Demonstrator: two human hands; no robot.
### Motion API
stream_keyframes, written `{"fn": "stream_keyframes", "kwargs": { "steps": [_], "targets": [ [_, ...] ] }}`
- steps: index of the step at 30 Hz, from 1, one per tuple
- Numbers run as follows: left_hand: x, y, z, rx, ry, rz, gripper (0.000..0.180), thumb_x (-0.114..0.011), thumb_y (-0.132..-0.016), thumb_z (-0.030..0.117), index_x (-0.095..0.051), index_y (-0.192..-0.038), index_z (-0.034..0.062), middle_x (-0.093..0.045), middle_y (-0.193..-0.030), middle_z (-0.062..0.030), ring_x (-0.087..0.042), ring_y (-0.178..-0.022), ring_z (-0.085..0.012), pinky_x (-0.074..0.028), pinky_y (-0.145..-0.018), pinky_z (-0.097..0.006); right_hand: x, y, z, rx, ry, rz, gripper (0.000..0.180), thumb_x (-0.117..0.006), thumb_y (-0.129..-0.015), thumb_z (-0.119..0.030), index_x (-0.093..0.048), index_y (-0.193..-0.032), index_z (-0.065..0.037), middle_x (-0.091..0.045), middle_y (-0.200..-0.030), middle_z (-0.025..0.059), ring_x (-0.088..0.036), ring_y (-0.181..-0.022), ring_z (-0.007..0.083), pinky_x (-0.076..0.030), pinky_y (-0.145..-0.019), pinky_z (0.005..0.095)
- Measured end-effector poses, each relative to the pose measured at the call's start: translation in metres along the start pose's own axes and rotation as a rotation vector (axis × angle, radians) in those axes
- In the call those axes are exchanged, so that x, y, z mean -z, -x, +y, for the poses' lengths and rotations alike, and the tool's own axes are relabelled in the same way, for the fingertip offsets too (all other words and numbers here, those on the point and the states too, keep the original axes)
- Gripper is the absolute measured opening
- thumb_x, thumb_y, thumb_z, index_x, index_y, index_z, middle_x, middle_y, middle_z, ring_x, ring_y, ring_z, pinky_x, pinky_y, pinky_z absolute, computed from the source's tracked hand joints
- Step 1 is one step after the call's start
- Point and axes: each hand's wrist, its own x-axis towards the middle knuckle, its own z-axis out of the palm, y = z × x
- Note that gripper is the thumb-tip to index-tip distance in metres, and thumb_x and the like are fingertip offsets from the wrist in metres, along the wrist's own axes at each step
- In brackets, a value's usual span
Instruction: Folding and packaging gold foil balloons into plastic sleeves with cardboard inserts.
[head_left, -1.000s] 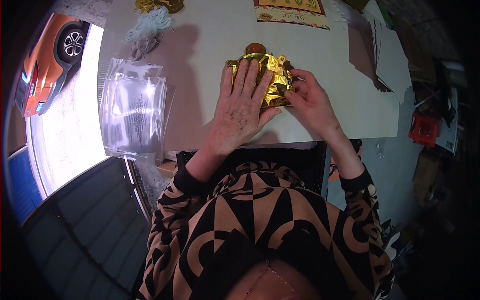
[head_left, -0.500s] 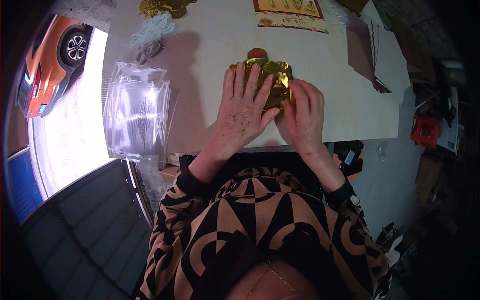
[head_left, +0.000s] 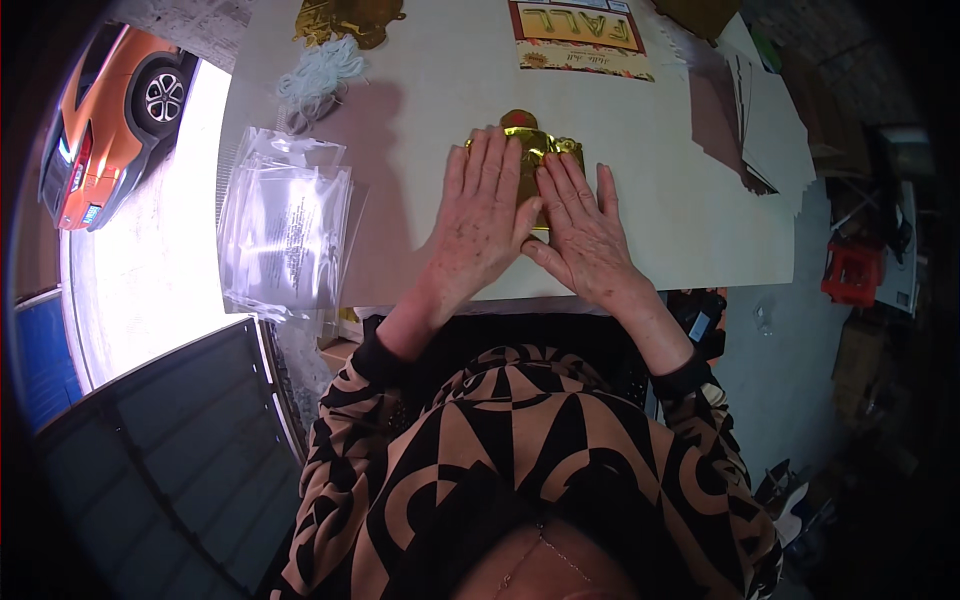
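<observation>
On the white table (head_left: 690, 235), near its front edge, lies a shiny gold foil piece (head_left: 537, 148), apparently a flat, folded foil balloon, with a rounded tab and a red spot at its far end. My left hand (head_left: 475, 215) presses on its left part, palm down and fingers stretched out. Beside it, my right hand (head_left: 585, 222) rests flat on the right part, fingers extended and the little finger spread apart. The two thumbs come close together over the near end of the foil. Much of the foil is hidden under both hands.
Clear plastic bags (head_left: 285, 235) lie stacked at the table's left edge. Behind them are a tangle of pale string (head_left: 320, 75) and more gold foil (head_left: 345, 20). A colourful printed card (head_left: 585, 58) lies at the back, with dark sheets (head_left: 722, 120) to the right.
My right hand has gone from curled fingers at the foil's right edge to lying flat on it, closer to my left hand. The left hand stays pressed on the foil, its fingers closer together.
</observation>
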Motion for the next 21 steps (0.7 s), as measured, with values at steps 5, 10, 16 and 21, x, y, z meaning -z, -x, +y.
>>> {"fn": "stream_keyframes", "kwargs": {
  "steps": [5,10,16,21],
  "targets": [
    [0.017,-0.019,-0.01,0.033,-0.029,0.107,0.059,-0.068,-0.094,0.035,-0.056,-0.138,-0.0033,-0.057,-0.134,-0.0203,-0.048,-0.129,-0.0355,-0.035,-0.108,-0.05,0.009,0.014,-0.01,-0.035,0.037,-0.013,0.096,-0.039,-0.102,-0.067,-0.022,-0.162,0.006,-0.022,-0.17,0.0208,-0.009,-0.161,0.0293,0.004,-0.128,0.0581],
    [0.029,-0.035,-0.016,0.044,-0.051,0.073,0.05,-0.076,-0.087,0.042,-0.069,-0.121,0.0064,-0.065,-0.114,-0.0118,-0.055,-0.11,-0.0294,-0.038,-0.092,-0.045,0.019,0.026,-0.019,-0.047,0.031,0.0,0.096,-0.041,-0.102,-0.067,-0.022,-0.162,0.006,-0.022,-0.17,0.0212,-0.009,-0.161,0.029,0.003,-0.128,0.058],
    [0.062,-0.057,-0.014,0.077,0.025,-0.216,0.057,-0.077,-0.083,0.053,-0.068,-0.12,0.0102,-0.073,-0.105,-0.0115,-0.066,-0.103,-0.03,-0.042,-0.095,-0.044,0.027,0.041,-0.025,-0.049,0.032,0.021,0.096,-0.041,-0.102,-0.067,-0.023,-0.162,0.006,-0.022,-0.17,0.0212,-0.01,-0.161,0.029,0.002,-0.127,0.0582],
    [0.096,-0.079,0.001,0.167,0.329,-0.644,0.05,-0.079,-0.084,0.047,-0.075,-0.097,-0.0003,-0.071,-0.082,-0.0189,-0.066,-0.076,-0.0268,-0.052,-0.078,-0.04,0.037,0.054,-0.029,-0.04,0.039,0.058,0.094,-0.04,-0.103,-0.066,-0.024,-0.161,0.006,-0.023,-0.17,0.0213,-0.01,-0.161,0.0293,0.002,-0.127,0.0584]
  ]
}}
